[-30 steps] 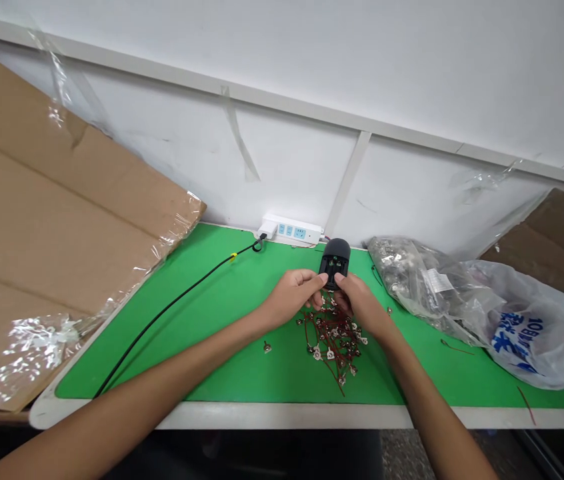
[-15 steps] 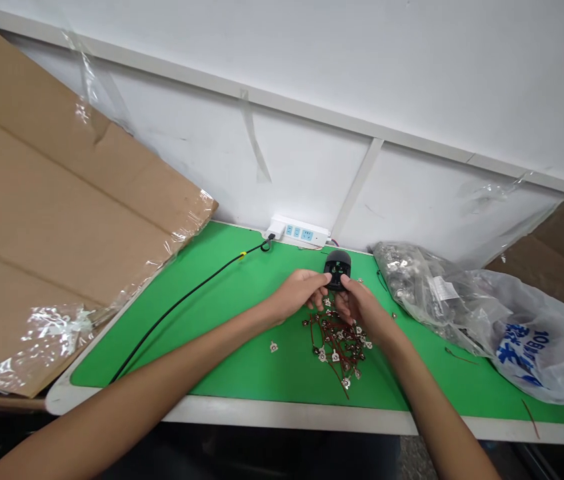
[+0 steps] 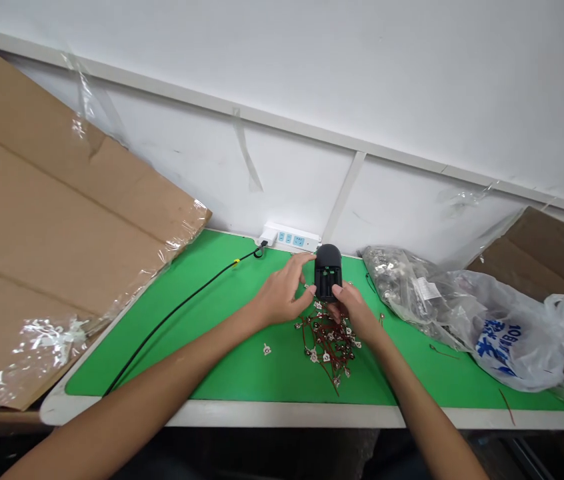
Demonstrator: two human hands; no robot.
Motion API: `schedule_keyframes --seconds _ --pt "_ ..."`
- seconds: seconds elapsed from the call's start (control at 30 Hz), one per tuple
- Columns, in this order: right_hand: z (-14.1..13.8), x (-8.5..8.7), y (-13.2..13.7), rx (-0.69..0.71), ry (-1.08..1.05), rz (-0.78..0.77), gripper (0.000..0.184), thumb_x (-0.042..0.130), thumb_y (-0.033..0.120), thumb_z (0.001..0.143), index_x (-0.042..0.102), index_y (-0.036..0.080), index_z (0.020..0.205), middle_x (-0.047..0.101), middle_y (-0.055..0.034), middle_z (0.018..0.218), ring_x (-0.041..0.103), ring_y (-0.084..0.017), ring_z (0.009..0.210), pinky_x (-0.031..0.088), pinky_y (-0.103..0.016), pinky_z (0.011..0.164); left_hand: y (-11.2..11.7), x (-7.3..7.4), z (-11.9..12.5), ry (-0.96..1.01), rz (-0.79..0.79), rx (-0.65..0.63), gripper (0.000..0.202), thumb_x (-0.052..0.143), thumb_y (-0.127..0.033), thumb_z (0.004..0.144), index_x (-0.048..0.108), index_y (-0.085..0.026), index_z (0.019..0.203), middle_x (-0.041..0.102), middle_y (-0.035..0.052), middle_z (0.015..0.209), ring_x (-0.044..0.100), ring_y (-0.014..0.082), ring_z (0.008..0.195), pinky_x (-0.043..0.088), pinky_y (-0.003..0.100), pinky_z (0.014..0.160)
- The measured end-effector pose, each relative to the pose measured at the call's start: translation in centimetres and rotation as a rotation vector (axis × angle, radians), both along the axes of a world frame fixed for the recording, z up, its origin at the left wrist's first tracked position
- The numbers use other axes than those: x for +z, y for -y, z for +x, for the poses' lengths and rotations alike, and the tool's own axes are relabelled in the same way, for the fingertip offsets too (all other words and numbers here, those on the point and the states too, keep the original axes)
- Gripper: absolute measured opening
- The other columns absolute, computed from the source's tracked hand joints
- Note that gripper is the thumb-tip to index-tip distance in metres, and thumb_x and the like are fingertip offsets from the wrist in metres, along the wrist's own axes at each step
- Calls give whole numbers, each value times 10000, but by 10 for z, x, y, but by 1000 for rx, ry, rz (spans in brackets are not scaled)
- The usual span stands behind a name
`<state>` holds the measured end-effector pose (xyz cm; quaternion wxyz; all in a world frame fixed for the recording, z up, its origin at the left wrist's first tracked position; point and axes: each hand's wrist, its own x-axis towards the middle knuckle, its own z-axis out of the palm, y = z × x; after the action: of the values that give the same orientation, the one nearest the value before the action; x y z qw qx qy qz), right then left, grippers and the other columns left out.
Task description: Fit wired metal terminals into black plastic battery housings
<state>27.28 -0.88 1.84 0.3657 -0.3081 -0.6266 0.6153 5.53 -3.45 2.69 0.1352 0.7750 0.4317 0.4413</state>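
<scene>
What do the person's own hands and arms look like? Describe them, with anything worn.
The left hand and right hand are gloveless. No sleeve shows on the left forearm or right forearm, nor any watch or bracelet.

My bench point(image 3: 232, 380) has a green top with a white rim. Towards its front edge, near the middle, I have a tangle of red wires and metal pieces point(image 3: 329, 347), with one loose metal piece point(image 3: 267, 349) to its left. A black cable point(image 3: 182, 303) runs from the back edge towards the front left corner; a grey clear bag point(image 3: 402, 277) and a white plastic bag point(image 3: 527, 333) sit towards the right end.
</scene>
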Motion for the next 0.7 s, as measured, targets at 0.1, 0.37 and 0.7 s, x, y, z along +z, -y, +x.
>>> schedule_keyframes --seconds 0.1,0.37,0.7 --pt "2 -2 -2 66 -35 -39 457 588 649 983 533 221 832 509 63 521 425 -120 454 314 -269 490 -7 -5 -7 -121 75 31 777 515 -213 960 202 -193 1672 298 213 1728 687 293 1170 547 464 1028" --pt "1 5 -2 393 -104 -324 539 499 719 965 595 188 976 472 84 491 402 -120 366 293 -262 435 -18 -15 -17 -409 224 69 594 553 -312 1021 394 -200 1582 613 142 1536 647 290 1369 590 443 1078" --pt "2 5 4 628 -176 -399 654 378 799 997 561 198 817 516 44 488 477 -125 381 351 -254 446 5 21 -29 -591 189 -7 334 615 -395 1019 634 -189 1281 804 88 1103 776 278 953 599 401 845"
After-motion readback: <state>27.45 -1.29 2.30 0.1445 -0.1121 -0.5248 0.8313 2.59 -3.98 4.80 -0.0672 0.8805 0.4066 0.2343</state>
